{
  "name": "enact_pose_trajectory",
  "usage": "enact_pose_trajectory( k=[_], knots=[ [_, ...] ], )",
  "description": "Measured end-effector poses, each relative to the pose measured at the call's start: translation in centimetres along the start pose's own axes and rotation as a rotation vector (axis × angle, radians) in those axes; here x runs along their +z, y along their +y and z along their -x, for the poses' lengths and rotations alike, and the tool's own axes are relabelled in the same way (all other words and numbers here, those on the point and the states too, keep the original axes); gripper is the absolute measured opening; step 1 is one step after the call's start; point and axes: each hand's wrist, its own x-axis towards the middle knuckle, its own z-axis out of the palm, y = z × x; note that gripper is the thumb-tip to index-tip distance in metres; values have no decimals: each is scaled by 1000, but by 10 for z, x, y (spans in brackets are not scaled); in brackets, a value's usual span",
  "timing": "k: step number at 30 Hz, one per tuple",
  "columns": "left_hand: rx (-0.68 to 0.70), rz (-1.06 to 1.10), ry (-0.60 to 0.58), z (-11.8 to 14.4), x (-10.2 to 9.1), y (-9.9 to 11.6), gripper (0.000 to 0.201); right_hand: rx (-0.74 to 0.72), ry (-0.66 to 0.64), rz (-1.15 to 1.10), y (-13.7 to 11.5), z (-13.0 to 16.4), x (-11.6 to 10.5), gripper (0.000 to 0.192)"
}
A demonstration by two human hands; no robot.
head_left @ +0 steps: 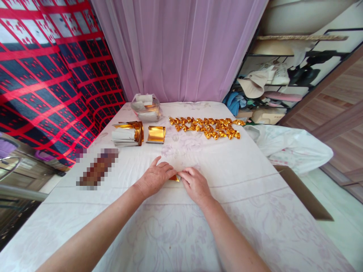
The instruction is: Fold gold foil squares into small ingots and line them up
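A piece of gold foil paper (pixel 175 178), folded to a point, lies on the white cloth between my hands. My left hand (pixel 158 177) covers most of it, its fingers pressed together on the paper and the little finger sticking out. With thumb and index finger, my right hand (pixel 196 185) pinches the right tip of the same paper. Beyond my hands sit a small stack of gold foil sheets (pixel 155 135) and, left of it, a thicker stack of foil paper (pixel 127 134) showing white backs. Several folded gold foil pieces (pixel 210 124) lie in rows to the right.
A clear plastic bag (pixel 146 107) of paper stands at the far left of the table (pixel 113 234). A blurred-out patch (pixel 98 169) covers something at left. Purple curtain (pixel 181 49) hangs behind. At right are a shelf (pixel 272 85) and a white plastic bag (pixel 295 145).
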Motion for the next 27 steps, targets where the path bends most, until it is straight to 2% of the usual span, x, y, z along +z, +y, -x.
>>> enact_pose_trajectory(
  k=[8,17,23,27],
  knots=[
    [-10,-41,36,3,2,0,27,-64,44,5,-2,0,0,26],
    [-12,-36,143,3,-8,-1,13,-117,154,34,-7,0,-6,24],
    [-49,-28,261,12,15,-6,11,-183,115,81,-15,-1,-8,19],
    [-51,20,266,20,26,-6,13,-218,39,70,-18,-1,-5,19]
  ],
)
